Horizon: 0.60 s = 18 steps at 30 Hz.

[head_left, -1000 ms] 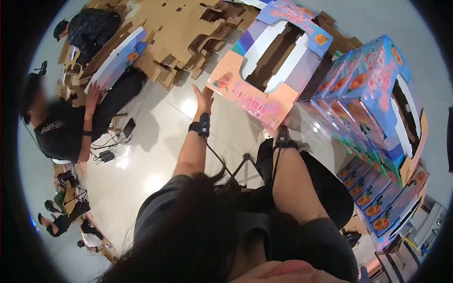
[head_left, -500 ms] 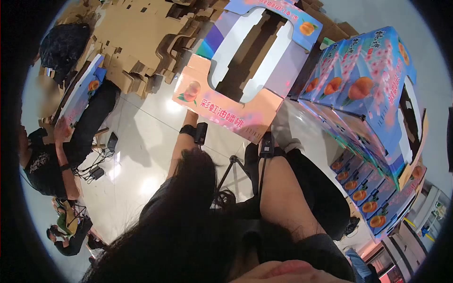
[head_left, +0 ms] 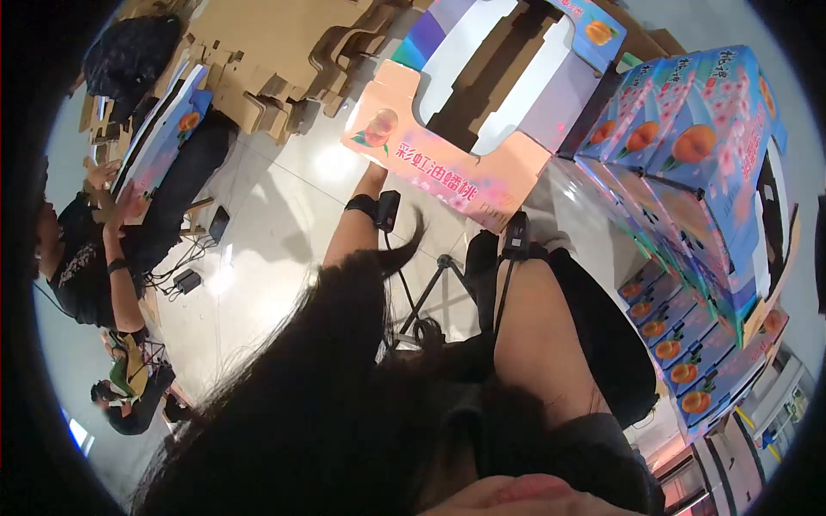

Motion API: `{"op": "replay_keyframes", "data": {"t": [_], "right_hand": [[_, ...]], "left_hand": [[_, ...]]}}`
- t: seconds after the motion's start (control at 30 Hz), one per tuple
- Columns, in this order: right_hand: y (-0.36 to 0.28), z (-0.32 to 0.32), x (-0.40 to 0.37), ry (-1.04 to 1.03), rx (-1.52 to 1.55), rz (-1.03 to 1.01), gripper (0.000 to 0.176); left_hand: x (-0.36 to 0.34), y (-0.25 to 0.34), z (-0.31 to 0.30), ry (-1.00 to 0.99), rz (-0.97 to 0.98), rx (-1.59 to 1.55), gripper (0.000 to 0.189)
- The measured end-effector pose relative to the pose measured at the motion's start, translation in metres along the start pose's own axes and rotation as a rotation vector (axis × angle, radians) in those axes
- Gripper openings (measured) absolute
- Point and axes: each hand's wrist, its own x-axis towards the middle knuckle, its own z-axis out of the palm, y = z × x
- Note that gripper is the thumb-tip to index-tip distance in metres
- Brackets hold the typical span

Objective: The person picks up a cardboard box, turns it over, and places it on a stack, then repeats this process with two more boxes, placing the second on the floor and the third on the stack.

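Note:
A printed fruit carton (head_left: 447, 176) with peach pictures, a peach-coloured near panel and blue-purple sides stands in front of me. Its top has a large cut-out that shows white flaps and a brown inside. My left hand (head_left: 372, 178) reaches behind the near panel's left part; only the wrist end shows. My right forearm (head_left: 542, 318) runs up to the panel's right lower corner, where that hand is hidden. The fingers of both hands are out of sight behind the carton. Each wrist wears a black strap with a small black box (head_left: 389, 211).
Similar blue cartons (head_left: 680, 146) are stacked at the right, with more (head_left: 667, 348) below. Flat brown cardboard (head_left: 267, 43) lies at upper left. A co-worker's hands (head_left: 116, 193) are at another carton (head_left: 168, 142) on the left. A black tripod (head_left: 443, 262) and cables stand on the floor.
The whole view has shifted right and the carton sits slightly higher in it, with my arms beside it as before. The co-worker's hands have moved on their carton.

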Motion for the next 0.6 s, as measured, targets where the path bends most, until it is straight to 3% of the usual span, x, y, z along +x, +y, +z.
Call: {"op": "replay_keyframes", "data": {"t": [0.33, 0.47, 0.53, 0.57, 0.6], "right_hand": [[-0.024, 0.021, 0.007, 0.092, -0.116, -0.07, 0.084], [-0.057, 0.044, 0.017, 0.232, -0.326, -0.124, 0.084], [-0.073, 0.066, 0.001, 0.348, -0.473, -0.114, 0.083], [-0.072, 0.127, -0.061, 0.449, -0.536, -0.164, 0.076], [-0.069, 0.133, -0.069, 0.45, -0.534, -0.147, 0.076]], "left_hand": [[-0.013, 0.038, 0.008, 0.049, 0.041, -0.239, 0.086], [-0.057, 0.079, -0.011, 0.067, 0.154, -0.3, 0.094], [-0.074, 0.105, -0.015, 0.098, 0.267, -0.319, 0.086], [-0.083, 0.119, -0.013, 0.094, 0.352, -0.24, 0.083], [-0.092, 0.131, -0.009, 0.095, 0.435, -0.163, 0.079]]}}
